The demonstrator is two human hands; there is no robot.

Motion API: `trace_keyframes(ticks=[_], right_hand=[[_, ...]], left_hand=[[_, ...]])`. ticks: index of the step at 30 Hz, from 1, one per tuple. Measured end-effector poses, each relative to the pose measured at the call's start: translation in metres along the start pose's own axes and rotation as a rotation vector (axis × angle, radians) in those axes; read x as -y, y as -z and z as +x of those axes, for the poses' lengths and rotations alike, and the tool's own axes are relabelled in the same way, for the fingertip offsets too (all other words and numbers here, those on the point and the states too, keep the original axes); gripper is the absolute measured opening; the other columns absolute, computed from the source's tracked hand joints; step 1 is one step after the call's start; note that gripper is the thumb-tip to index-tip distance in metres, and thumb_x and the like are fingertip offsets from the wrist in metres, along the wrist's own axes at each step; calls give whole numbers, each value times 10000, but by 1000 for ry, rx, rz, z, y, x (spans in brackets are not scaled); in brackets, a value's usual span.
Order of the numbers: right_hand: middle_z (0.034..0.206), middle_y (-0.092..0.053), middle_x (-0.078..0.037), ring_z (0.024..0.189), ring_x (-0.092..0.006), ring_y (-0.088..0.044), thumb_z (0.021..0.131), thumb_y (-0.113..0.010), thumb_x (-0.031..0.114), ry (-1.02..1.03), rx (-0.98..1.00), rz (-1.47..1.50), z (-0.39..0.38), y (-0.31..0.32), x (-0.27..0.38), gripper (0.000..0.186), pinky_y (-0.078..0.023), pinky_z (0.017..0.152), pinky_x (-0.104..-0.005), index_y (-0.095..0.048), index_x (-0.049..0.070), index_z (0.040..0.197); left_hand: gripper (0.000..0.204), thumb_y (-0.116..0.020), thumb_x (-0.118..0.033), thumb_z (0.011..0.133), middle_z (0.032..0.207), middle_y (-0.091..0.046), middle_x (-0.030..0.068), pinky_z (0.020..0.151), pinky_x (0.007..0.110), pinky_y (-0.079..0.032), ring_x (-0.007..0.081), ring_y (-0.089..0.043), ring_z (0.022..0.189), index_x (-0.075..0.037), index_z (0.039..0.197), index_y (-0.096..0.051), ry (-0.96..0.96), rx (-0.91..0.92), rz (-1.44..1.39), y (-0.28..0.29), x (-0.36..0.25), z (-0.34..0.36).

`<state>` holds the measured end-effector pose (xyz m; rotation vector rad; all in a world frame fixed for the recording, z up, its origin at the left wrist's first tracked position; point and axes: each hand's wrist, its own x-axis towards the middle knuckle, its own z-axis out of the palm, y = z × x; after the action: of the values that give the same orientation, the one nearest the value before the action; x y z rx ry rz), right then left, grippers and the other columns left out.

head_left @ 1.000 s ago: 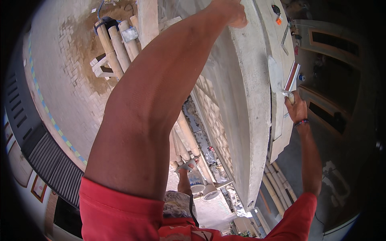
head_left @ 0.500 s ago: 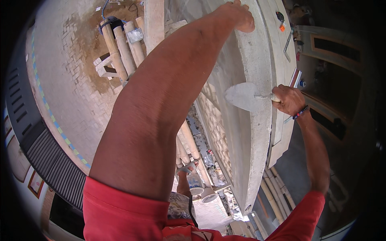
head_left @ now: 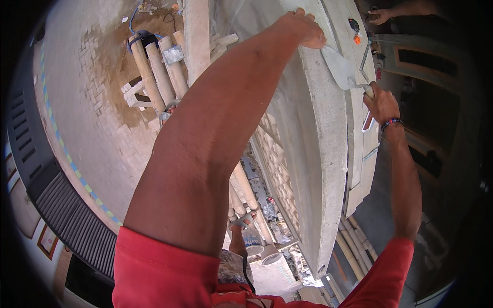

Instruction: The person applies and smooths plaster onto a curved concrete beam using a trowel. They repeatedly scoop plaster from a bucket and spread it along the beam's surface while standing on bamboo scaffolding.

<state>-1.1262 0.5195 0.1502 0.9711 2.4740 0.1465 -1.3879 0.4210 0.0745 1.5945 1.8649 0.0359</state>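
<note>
My right hand (head_left: 382, 104) grips the handle of a pointed metal trowel (head_left: 340, 69). The trowel's grey blade lies over the top of a long concrete wall (head_left: 328, 128), its tip close to my left hand (head_left: 306, 31). That left hand is stretched far out along the same wall top, fingers curled; what they hold, if anything, is hidden. Beside the right wrist, a reddish-brown tool with a pale edge (head_left: 367, 121) rests on the board (head_left: 363, 177) along the wall.
Farther along the board lie a black-and-orange tape measure (head_left: 354, 24) and a metal square (head_left: 365, 59). Another person's hand (head_left: 380, 16) shows at the far right. Bamboo poles (head_left: 145, 69) stand left of the wall; below me are a sandalled foot (head_left: 242, 220) and a bucket (head_left: 252, 241).
My right hand has moved the trowel away from me along the wall, bringing its blade up near my left hand. Another person's hand has come into view at the far right.
</note>
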Motion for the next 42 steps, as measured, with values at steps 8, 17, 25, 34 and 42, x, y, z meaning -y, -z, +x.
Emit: trace_keyframes(ticks=[8, 17, 25, 34, 42], right_hand=[[846, -674, -221, 827, -401, -657, 813, -626, 251, 232, 62, 115, -22, -15, 26, 245, -519, 756, -498, -604, 60, 965], [844, -682, -186, 809, -388, -660, 793, -652, 242, 403, 52, 63, -40, -22, 24, 240, -522, 726, -496, -597, 76, 956], [810, -657, -162, 795, -385, -648, 767, -654, 260, 396, 41, 267, -45, -25, 18, 264, -513, 723, -490, -577, 73, 937], [826, -640, -214, 756, -390, -657, 836, -621, 191, -1, 10, 446, -39, -36, 13, 298, -518, 694, -474, -528, 42, 1077], [744, -521, -67, 537, -177, -543, 864, -552, 101, -773, 187, 1896, -177, -64, 73, 383, -461, 429, -335, -427, 89, 1226]], left_hand=[[526, -289, -411, 997, 1549, -298, 61, 1173, 485, -244, 308, -200, 1450, -137, 1365, -548, 41, -171, -94, -10, 10, 1], [542, -271, -409, 997, 1553, -288, 69, 1162, 478, -261, 321, -172, 1461, -110, 1328, -579, 11, -164, -79, -11, 15, -6], [524, -278, -381, 987, 1531, -323, 44, 1155, 474, -274, 316, -206, 1443, -120, 1320, -586, 24, -161, -55, -13, 17, 0], [584, -296, -428, 1009, 1607, -153, 67, 1198, 465, -198, 332, -101, 1478, -94, 1486, -345, 47, -48, 5, 0, 8, -2], [667, -459, -418, 951, 1610, -131, 93, 1203, 441, -172, 340, -87, 1481, -76, 1501, -299, 19, -180, 48, -23, 12, -8]])
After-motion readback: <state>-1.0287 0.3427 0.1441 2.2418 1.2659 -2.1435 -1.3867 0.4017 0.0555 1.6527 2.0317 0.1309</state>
